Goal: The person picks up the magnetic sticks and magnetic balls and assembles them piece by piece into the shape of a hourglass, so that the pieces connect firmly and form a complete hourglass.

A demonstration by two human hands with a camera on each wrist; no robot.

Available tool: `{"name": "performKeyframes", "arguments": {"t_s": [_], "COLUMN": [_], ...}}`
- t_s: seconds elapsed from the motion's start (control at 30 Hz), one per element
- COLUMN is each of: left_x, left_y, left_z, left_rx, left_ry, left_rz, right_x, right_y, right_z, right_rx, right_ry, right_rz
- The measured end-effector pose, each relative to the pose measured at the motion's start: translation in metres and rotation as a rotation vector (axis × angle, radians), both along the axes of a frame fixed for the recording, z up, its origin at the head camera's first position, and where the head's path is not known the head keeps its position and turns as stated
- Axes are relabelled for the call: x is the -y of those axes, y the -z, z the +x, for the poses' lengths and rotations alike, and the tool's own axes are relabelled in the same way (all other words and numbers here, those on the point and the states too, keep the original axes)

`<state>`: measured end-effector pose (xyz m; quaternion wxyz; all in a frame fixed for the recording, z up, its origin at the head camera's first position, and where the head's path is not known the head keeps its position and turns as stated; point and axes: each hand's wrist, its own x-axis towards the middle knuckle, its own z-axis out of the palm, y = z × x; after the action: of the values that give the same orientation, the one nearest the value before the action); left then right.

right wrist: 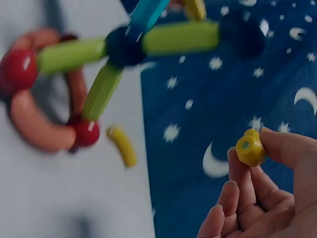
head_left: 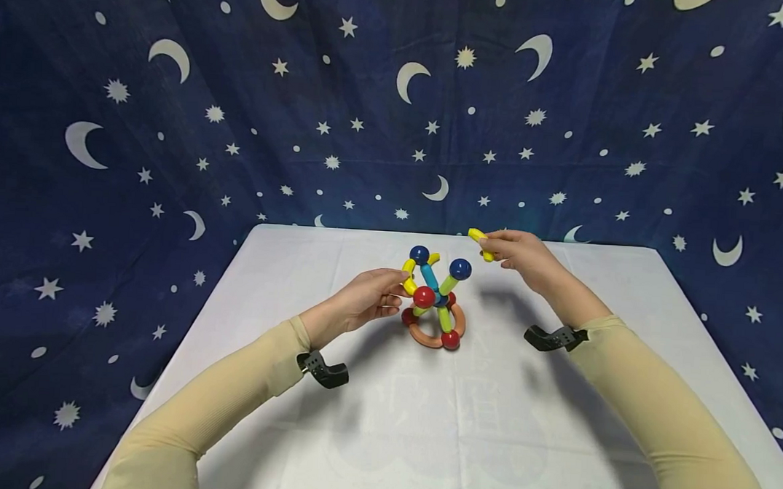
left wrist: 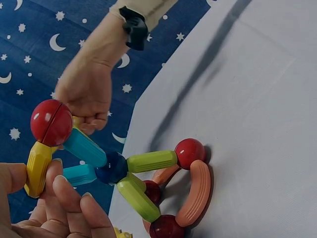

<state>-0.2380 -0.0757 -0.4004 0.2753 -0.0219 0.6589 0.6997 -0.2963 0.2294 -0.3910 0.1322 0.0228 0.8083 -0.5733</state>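
A magnetic stick-and-ball construction stands on the table. Its base is a ring of orange curved sticks (left wrist: 196, 191) joined by red balls, and green sticks (left wrist: 152, 161) rise to a dark blue ball (left wrist: 111, 167). Light blue sticks and another green one branch upward, topped by a red ball (head_left: 424, 297) and blue balls (head_left: 460, 269). My left hand (head_left: 366, 298) pinches a yellow curved stick (left wrist: 37, 168) against that upper red ball. Up to the right and apart from the construction, my right hand (head_left: 522, 257) holds another yellow curved stick (right wrist: 250, 150) between thumb and fingertips.
One more yellow curved stick (right wrist: 122, 146) lies on the white-covered table (head_left: 489, 424) behind the construction. A dark blue curtain (head_left: 372, 90) with moons and stars hangs at the table's far edge. Black wrist mounts (head_left: 323, 371) sit on both forearms.
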Motion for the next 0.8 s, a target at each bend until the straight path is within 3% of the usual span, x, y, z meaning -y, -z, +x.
{"name": "performKeyframes", "arguments": {"t_s": [0.23, 0.8], "left_x": [0.0, 0.0], "left_y": [0.001, -0.001], "left_z": [0.0, 0.0], "left_rx": [0.001, 0.001], "left_ry": [0.0, 0.003], "left_rz": [0.003, -0.017], "right_x": [0.026, 0.043], "right_y": [-0.016, -0.015], "right_z": [0.007, 0.013], "right_rx": [0.037, 0.037], "right_ry": [0.042, 0.022], "right_rz": [-0.147, -0.182]}}
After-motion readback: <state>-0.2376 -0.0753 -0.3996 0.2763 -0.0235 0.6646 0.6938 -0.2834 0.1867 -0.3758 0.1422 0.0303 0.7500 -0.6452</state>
